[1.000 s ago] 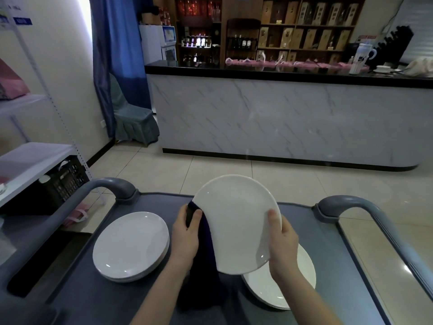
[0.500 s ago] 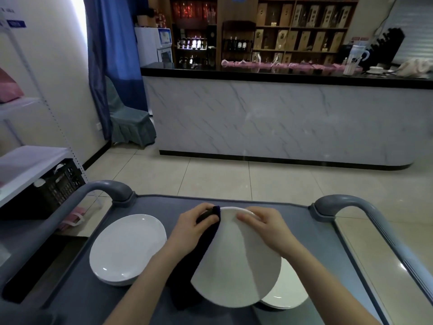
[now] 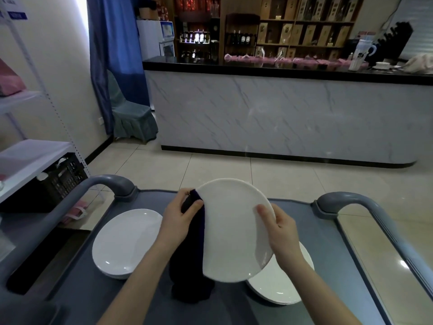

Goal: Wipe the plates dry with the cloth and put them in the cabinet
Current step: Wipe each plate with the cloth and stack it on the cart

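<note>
While cloth (image 3: 192, 249) and plate (image 3: 232, 231) are held, the cart (image 3: 339, 242) carries stacked plates (image 3: 126, 242).

Tilts the plate (image 3: 234, 231) back up, after laying it nearly flat half a second ago. Slides the right hand (image 3: 281, 231) off the far rim and round to the right edge, thumb (image 3: 263, 211) now pressed across the face. Moves the left hand (image 3: 178, 221) up to the upper-left rim, higher than a second ago, and takes the cloth (image 3: 189, 266) with it, pinched over the edge there.
</note>
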